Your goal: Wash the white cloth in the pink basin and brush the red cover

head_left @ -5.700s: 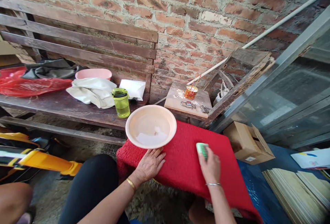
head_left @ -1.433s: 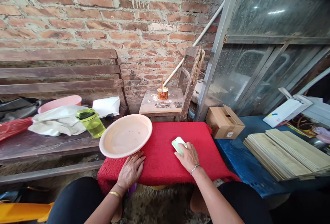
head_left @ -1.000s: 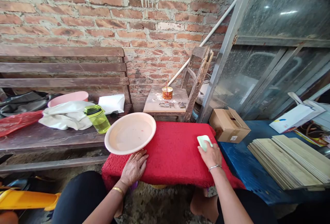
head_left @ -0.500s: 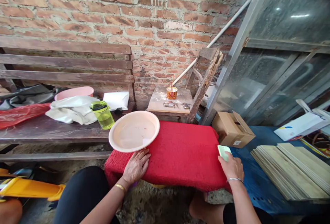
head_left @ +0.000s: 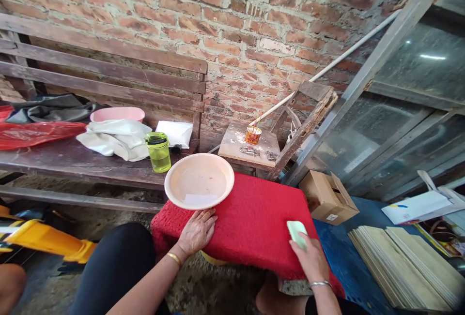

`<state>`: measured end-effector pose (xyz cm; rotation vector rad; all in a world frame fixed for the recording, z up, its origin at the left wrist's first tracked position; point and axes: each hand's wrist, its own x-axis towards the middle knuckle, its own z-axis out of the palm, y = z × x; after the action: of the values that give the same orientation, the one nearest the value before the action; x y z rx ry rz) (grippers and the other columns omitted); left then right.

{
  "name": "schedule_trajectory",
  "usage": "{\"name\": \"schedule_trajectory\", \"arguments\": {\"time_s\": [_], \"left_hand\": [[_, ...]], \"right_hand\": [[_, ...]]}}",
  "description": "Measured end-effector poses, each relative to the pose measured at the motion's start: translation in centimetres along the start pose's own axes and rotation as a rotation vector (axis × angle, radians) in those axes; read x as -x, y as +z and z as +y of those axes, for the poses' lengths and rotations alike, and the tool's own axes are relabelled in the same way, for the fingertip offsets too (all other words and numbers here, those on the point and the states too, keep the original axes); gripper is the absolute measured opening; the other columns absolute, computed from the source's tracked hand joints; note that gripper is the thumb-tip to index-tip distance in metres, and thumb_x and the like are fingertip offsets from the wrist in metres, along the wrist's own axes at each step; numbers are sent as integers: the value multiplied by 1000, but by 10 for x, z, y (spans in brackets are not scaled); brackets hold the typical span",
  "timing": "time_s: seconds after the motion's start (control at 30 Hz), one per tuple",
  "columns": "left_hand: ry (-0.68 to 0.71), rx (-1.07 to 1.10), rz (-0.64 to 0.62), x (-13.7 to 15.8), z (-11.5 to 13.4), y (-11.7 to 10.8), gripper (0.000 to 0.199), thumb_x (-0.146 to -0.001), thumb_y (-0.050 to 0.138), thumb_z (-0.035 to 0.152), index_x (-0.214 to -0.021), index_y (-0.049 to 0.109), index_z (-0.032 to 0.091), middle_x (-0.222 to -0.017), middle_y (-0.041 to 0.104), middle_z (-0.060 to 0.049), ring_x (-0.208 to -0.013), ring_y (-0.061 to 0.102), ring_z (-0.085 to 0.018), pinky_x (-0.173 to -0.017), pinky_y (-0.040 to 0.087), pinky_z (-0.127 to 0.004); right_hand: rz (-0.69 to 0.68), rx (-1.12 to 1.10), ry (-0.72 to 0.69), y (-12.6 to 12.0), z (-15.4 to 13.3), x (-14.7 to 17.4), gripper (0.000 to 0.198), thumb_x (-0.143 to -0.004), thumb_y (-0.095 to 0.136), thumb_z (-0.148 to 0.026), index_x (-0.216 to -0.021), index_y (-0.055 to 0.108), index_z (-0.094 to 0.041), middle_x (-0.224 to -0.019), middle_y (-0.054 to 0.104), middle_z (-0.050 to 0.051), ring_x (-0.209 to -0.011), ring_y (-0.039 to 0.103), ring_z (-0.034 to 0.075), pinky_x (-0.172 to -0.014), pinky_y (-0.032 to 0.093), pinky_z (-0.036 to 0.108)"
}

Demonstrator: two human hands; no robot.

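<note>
My left hand (head_left: 198, 233) lies flat on the red fleecy cloth (head_left: 261, 223), its fingertips by the near rim of a cream basin (head_left: 172, 194). Shallow clear water stands in the basin, which sits on the cloth's left end. My right hand (head_left: 313, 258) grips a pale green, rounded oblong block (head_left: 297, 233) over the right part of the cloth. Its underside is hidden, so I cannot tell whether it is a brush or a bar of soap. The cloth drapes over a low table or stool.
A green water bottle (head_left: 159, 153), white cloth (head_left: 116, 144) and pink basin (head_left: 118, 114) are on the wooden bench (head_left: 72, 165). Behind, a wooden chair (head_left: 232, 153) bears padlocks and a small tin. At right are a cardboard box (head_left: 323, 199) and stacked boards (head_left: 395, 262).
My right hand has moved left across the red cloth with the pale green block. My left hand stays by the basin. The camera view has tilted and shifted somewhat.
</note>
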<state>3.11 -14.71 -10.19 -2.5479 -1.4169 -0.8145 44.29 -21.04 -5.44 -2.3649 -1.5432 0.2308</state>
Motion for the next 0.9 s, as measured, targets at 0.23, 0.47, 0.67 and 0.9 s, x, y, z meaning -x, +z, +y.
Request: {"name": "schedule_trajectory", "arguments": {"time_s": [0.23,0.47,0.67,0.9], "left_hand": [[-10,14,-16,-6,5,-6,31,-93,51,15,-112,74,21,-122,71,-11,-118,64,-27,-107,46,-47],[-26,36,-23,-6,6,-9,30,-94,51,16,-113,74,20,-122,70,-12,-118,62,-27,-107,45,-45],[-34,58,-30,-6,6,-6,31,-92,52,14,-113,74,20,-124,70,-13,-119,62,-28,-108,44,-47],[-58,81,-46,-5,7,-6,31,-93,52,16,-114,74,23,-125,69,-11,-121,61,-27,-110,43,-47]], "right_hand": [[123,-25,199,-18,25,9,75,-81,41,-73,-126,66,-19,-96,67,16,-110,62,38,-94,52,49],[-68,-197,-580,52,-111,73,38,-85,59,-45,-119,70,-31,-117,63,7,-107,64,25,-96,53,37],[26,-34,-3,-1,5,27,58,-80,50,-64,-118,69,-25,-98,65,14,-105,64,35,-97,51,47],[98,-41,122,-12,-5,30,68,-80,45,-72,-124,65,-25,-100,65,17,-113,60,37,-97,51,48]]}}
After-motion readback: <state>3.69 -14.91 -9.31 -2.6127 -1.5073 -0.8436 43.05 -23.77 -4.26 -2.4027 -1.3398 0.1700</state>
